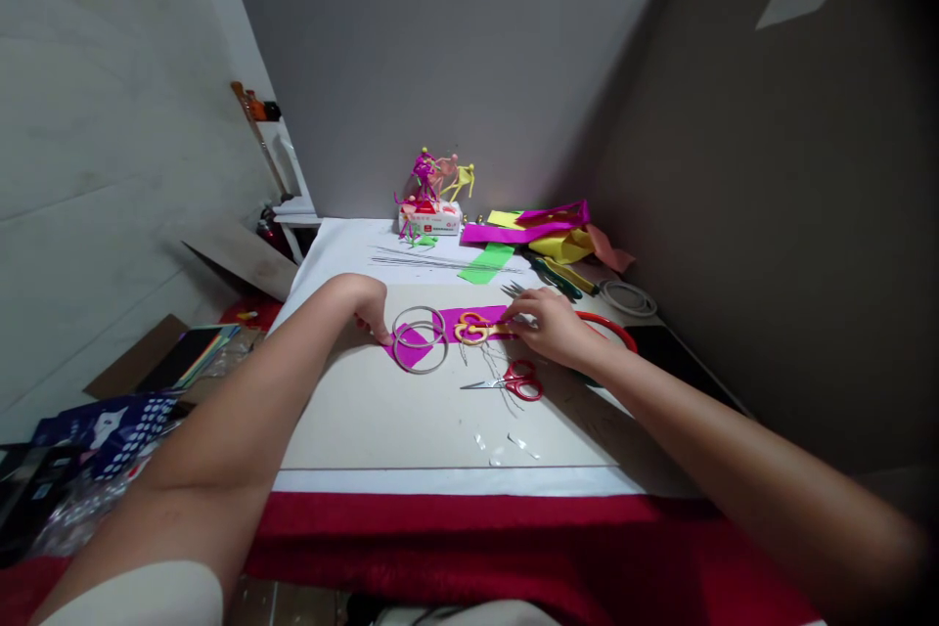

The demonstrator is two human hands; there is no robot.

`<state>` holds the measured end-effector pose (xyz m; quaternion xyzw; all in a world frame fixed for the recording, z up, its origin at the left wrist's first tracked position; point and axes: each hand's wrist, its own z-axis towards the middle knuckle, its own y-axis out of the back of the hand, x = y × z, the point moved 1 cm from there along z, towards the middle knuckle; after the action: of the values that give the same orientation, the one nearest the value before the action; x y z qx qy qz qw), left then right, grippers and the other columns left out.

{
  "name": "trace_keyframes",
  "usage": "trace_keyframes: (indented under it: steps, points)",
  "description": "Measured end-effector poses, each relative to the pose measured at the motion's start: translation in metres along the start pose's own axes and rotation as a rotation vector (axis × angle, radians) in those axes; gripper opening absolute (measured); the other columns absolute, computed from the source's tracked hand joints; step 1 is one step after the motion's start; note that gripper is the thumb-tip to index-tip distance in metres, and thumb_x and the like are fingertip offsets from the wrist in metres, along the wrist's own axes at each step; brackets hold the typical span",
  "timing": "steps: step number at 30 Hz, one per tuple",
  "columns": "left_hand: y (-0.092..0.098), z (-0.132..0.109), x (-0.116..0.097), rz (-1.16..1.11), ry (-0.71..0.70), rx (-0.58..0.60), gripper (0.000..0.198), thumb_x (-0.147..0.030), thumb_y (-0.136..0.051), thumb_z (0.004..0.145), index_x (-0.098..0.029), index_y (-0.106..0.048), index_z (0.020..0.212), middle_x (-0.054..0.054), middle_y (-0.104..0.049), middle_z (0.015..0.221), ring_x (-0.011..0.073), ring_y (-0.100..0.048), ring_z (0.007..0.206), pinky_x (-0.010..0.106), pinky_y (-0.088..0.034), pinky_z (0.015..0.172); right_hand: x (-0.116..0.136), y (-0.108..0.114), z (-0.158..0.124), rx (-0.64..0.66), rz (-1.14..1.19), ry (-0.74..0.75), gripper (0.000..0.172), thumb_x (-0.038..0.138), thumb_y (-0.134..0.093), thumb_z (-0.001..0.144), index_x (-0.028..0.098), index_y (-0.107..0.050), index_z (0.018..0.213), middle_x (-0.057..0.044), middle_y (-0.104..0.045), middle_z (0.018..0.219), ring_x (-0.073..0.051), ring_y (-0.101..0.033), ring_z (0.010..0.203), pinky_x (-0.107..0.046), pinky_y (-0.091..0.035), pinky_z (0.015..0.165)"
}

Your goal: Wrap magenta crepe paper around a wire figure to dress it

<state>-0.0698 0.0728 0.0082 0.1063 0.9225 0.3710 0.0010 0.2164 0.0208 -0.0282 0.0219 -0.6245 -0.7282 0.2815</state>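
Note:
A magenta paper strip (453,327) lies across the pale board. My left hand (369,308) is closed at its left end, with the fingertips pressed together on the paper edge. Two thin rings (421,339) overlap on that end of the strip, close to those fingers. On the right part rest yellow-handled scissors (471,328), handles pointing left. My right hand (547,321) pinches over their blades, which the fingers partly hide. Just below it are red-handled scissors (521,380) and some thin twisted wires (499,362).
Behind, wire figures (432,178) stand on a small white box (444,217). Long thin wires (418,261), coloured paper strips (514,233), pliers (556,281) and a white coil (627,297) lie toward the back and right. Paper scraps (506,448) lie near the front edge.

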Motion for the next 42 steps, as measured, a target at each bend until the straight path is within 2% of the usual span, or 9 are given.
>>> trace_keyframes:
  steps: [4, 7, 9, 14, 19, 25, 32, 38, 42]
  points:
    - [-0.001, -0.002, -0.002, 0.016, 0.003, 0.008, 0.031, -0.033, -0.055, 0.089, -0.015, -0.057, 0.115, 0.008, -0.059, 0.116, 0.0231, -0.060, 0.099, 0.042, -0.052, 0.083, 0.001, 0.000, -0.006, -0.008, -0.066, 0.031, 0.016, 0.026, -0.060, 0.082, 0.021, -0.072, 0.091, -0.010, -0.067, 0.092, -0.026, -0.054, 0.094, -0.038, -0.034, 0.081]
    - [-0.001, -0.004, -0.003, 0.018, 0.002, 0.009, 0.031, -0.032, -0.055, 0.089, -0.015, -0.057, 0.115, 0.008, -0.059, 0.116, 0.0231, -0.060, 0.099, 0.042, -0.052, 0.083, 0.008, 0.002, -0.004, -0.053, -0.102, 0.044, 0.020, 0.023, -0.054, 0.085, 0.016, -0.070, 0.095, -0.015, -0.065, 0.101, -0.029, -0.051, 0.097, -0.041, -0.032, 0.080]
    - [-0.002, -0.005, -0.004, 0.016, -0.003, 0.010, 0.031, -0.032, -0.055, 0.089, -0.015, -0.057, 0.115, 0.008, -0.058, 0.117, 0.0232, -0.060, 0.099, 0.042, -0.052, 0.083, 0.023, 0.003, -0.003, -0.067, -0.107, 0.094, 0.023, 0.019, -0.051, 0.086, 0.015, -0.068, 0.101, -0.017, -0.063, 0.107, -0.030, -0.049, 0.101, -0.041, -0.030, 0.081]
    - [-0.002, -0.010, -0.012, 0.019, -0.019, 0.026, 0.031, -0.032, -0.055, 0.089, -0.015, -0.057, 0.115, 0.008, -0.058, 0.117, 0.0236, -0.060, 0.099, 0.042, -0.052, 0.083, 0.085, -0.010, -0.010, 0.062, -0.072, 0.389, 0.015, 0.024, -0.058, 0.083, 0.022, -0.069, 0.092, -0.006, -0.066, 0.094, -0.022, -0.052, 0.093, -0.034, -0.032, 0.081]
    - [-0.003, -0.014, -0.019, 0.060, -0.057, 0.063, 0.032, -0.032, -0.055, 0.089, -0.015, -0.057, 0.115, 0.008, -0.058, 0.118, 0.0237, -0.059, 0.099, 0.041, -0.052, 0.082, 0.117, -0.033, -0.011, 0.089, -0.093, 0.531, 0.025, 0.026, -0.050, 0.089, 0.020, -0.065, 0.108, -0.011, -0.062, 0.109, -0.026, -0.047, 0.104, -0.039, -0.033, 0.084]
    - [-0.003, -0.013, -0.017, 0.108, -0.096, 0.083, 0.032, -0.032, -0.056, 0.089, -0.015, -0.057, 0.115, 0.008, -0.058, 0.118, 0.0238, -0.059, 0.099, 0.041, -0.052, 0.082, 0.128, -0.042, -0.019, 0.085, -0.128, 0.584, 0.037, 0.038, -0.055, 0.087, 0.015, -0.062, 0.114, -0.016, -0.051, 0.128, -0.033, -0.036, 0.119, -0.050, -0.030, 0.094]
    - [-0.002, -0.020, -0.015, 0.150, -0.094, 0.013, 0.031, -0.032, -0.055, 0.089, -0.015, -0.057, 0.115, 0.008, -0.058, 0.117, 0.0238, -0.059, 0.100, 0.042, -0.052, 0.083, 0.137, -0.042, -0.048, 0.110, -0.117, 0.705, 0.036, 0.034, -0.043, 0.094, 0.012, -0.057, 0.119, -0.014, -0.055, 0.128, -0.032, -0.033, 0.128, -0.053, -0.022, 0.104]
    - [-0.001, -0.030, -0.022, 0.156, -0.083, -0.063, 0.032, -0.033, -0.055, 0.089, -0.014, -0.057, 0.114, 0.008, -0.059, 0.116, 0.0240, -0.060, 0.099, 0.042, -0.052, 0.082, 0.133, -0.037, -0.074, 0.139, -0.069, 0.736, 0.025, 0.019, -0.044, 0.092, 0.014, -0.057, 0.113, -0.012, -0.066, 0.108, -0.024, -0.051, 0.108, -0.048, -0.024, 0.103]
    - [-0.002, -0.044, -0.034, 0.184, -0.085, -0.126, 0.032, -0.035, -0.055, 0.089, -0.013, -0.058, 0.113, 0.008, -0.061, 0.112, 0.0219, -0.061, 0.095, 0.041, -0.052, 0.081, 0.133, -0.039, -0.092, 0.047, -0.052, 0.734, 0.021, 0.014, -0.044, 0.092, 0.014, -0.057, 0.107, -0.008, -0.068, 0.087, -0.020, -0.055, 0.088, -0.042, -0.032, 0.096]
